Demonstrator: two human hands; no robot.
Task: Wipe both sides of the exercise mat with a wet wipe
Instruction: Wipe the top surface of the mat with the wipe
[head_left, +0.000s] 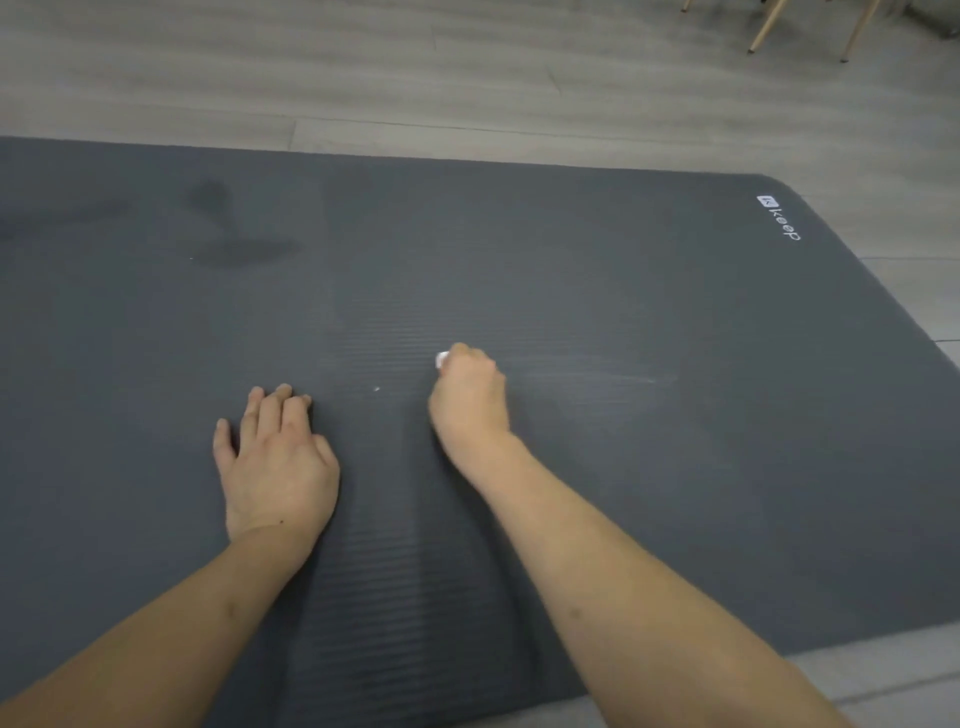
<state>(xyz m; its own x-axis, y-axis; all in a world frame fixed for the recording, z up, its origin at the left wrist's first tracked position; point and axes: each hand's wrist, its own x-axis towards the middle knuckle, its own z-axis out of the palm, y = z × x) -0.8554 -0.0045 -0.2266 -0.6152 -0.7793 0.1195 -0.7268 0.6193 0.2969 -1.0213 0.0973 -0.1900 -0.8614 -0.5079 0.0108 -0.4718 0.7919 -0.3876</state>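
A dark grey ribbed exercise mat lies flat on the floor and fills most of the view. It carries a white "keep" logo near its far right corner. My right hand is curled round a small white wet wipe, only a bit of which shows at my fingertips, and presses it onto the middle of the mat. My left hand rests flat on the mat to the left, fingers spread. A pale streak runs to the right of my right hand. Darker damp-looking patches show at the far left.
Light grey wooden floor surrounds the mat. Wooden furniture legs stand at the top right corner. A tiny white speck lies on the mat between my hands.
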